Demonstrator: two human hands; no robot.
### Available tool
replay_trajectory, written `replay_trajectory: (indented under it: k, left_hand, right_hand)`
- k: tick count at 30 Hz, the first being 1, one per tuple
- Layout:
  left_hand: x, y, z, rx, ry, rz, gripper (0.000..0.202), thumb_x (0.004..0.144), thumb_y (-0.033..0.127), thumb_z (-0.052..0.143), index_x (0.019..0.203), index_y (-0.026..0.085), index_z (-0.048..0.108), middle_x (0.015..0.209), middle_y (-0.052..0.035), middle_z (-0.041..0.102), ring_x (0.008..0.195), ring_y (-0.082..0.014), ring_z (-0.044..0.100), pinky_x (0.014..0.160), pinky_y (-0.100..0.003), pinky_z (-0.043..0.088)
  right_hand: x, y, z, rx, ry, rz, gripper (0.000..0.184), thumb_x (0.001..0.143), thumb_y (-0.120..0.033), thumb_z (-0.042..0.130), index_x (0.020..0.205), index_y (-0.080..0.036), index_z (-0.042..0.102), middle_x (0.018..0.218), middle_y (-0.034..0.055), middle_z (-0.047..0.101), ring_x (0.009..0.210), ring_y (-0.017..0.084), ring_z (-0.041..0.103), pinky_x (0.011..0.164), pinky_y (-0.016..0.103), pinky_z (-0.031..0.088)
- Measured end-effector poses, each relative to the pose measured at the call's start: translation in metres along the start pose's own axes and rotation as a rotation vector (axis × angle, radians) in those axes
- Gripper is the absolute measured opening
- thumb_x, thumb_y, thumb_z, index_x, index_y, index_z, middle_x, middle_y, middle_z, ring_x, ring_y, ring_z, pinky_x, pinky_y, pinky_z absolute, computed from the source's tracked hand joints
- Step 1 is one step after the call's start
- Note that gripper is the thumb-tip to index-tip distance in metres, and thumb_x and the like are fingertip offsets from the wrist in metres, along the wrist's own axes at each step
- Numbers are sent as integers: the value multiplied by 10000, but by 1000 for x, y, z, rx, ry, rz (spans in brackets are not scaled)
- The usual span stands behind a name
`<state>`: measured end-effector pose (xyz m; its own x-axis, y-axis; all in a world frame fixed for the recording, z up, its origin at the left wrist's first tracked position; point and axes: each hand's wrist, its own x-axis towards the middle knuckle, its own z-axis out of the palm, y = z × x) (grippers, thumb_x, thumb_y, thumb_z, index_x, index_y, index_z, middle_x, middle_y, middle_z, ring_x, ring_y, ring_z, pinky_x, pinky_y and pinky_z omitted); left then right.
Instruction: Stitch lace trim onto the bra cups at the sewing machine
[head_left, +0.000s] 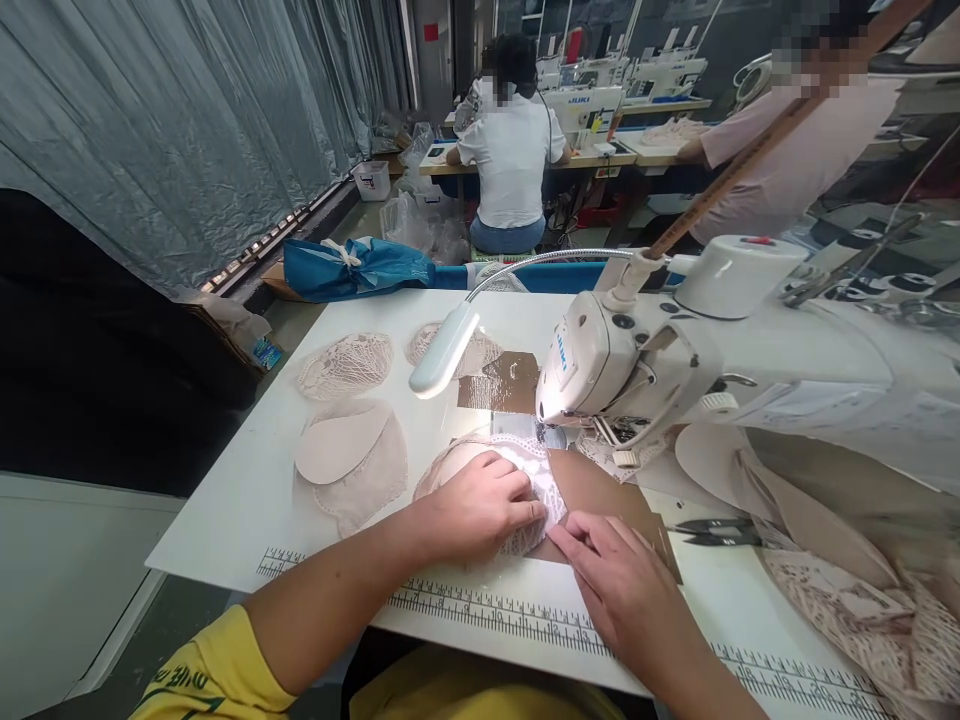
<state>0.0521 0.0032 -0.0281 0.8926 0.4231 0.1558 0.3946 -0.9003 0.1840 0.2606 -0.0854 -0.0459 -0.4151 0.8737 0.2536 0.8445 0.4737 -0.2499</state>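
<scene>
A beige lace bra cup (551, 490) lies beneath the needle area of a white JUKI sewing machine (585, 360), lit by its lamp. My left hand (480, 500) rests over the cup, fingers bent and thumb pressed against the lace. With thumb and forefinger together, my right hand (622, 570) pinches the cup's lower right edge. Brown card (607, 490) shows under the lace and beside my right hand. What lies under my left palm is hidden.
Lace pieces (346, 365) and a cup with a smooth pad (341, 445) lie left on the white table. Black thread snips (716, 532) and a pile of lace cups (847, 600) are right. A lamp (446, 350) overhangs. Two people sit at machines beyond.
</scene>
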Motion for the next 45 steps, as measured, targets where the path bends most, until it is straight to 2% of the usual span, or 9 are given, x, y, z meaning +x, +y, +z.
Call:
replay_trajectory:
  k: [9, 15, 24, 28, 30, 32, 37, 45]
  left_hand:
    - [4, 6, 1, 49, -12, -3, 351, 861, 245, 466, 1200, 222, 553, 906, -72, 541, 768, -194, 438, 716, -354, 328]
    - [4, 8, 1, 52, -6, -8, 370, 851, 244, 470, 1214, 213, 537, 920, -77, 546, 801, -204, 451, 744, -357, 334]
    - [3, 6, 1, 34, -9, -15, 398, 830, 242, 502, 1226, 232, 532, 932, -66, 553, 805, -202, 449, 749, -345, 338]
    - [1, 4, -4, 49, -31, -50, 426, 829, 216, 487, 1254, 209, 511, 1128, -86, 554, 885, -214, 476, 781, -339, 352]
    - [3, 3, -6, 73, -35, -72, 426, 850, 208, 457, 1275, 197, 490, 1268, -87, 509, 905, -208, 489, 776, -331, 358]
    - [5, 3, -9, 103, -49, -68, 436, 859, 215, 442, 1293, 190, 473, 1329, -80, 480, 883, -200, 500, 754, -330, 358]
    - [11, 2, -10, 150, -84, -52, 443, 845, 227, 447, 1280, 151, 486, 1223, -92, 551, 820, -202, 496, 690, -331, 341]
    - [13, 1, -4, 122, -56, -92, 419, 843, 207, 440, 1250, 129, 502, 1143, -99, 565, 847, -213, 500, 695, -336, 355]
  right_hand:
    - [0, 8, -2, 38, -22, -59, 406, 808, -60, 409, 1129, -220, 601, 969, 72, 622, 821, 191, 542, 715, 311, 439]
    - [-7, 20, -4, 64, 47, -19, 390, 881, -80, 387, 1224, -200, 529, 1015, 80, 597, 840, 178, 539, 712, 299, 448]
    - [10, 27, -5, -106, -113, -60, 545, 755, 38, 350, 1197, -192, 568, 861, 56, 586, 721, 180, 495, 597, 284, 392]
    - [12, 24, -1, -110, -99, -37, 541, 721, 55, 362, 1148, -179, 598, 844, 55, 577, 728, 182, 483, 598, 280, 377]
    - [12, 23, 1, -92, -60, -31, 545, 701, 69, 354, 1120, -166, 611, 840, 59, 578, 723, 182, 474, 599, 279, 376]
    - [12, 21, 2, -84, -27, -43, 531, 694, 69, 356, 1096, -155, 622, 843, 64, 587, 720, 182, 472, 599, 278, 381]
    - [14, 18, 1, -88, 20, -71, 489, 713, 52, 367, 1072, -133, 643, 805, 66, 598, 701, 181, 485, 589, 277, 390]
    - [14, 18, 2, -97, 84, -84, 451, 733, 30, 371, 1042, -137, 655, 809, 68, 621, 694, 183, 506, 585, 281, 388]
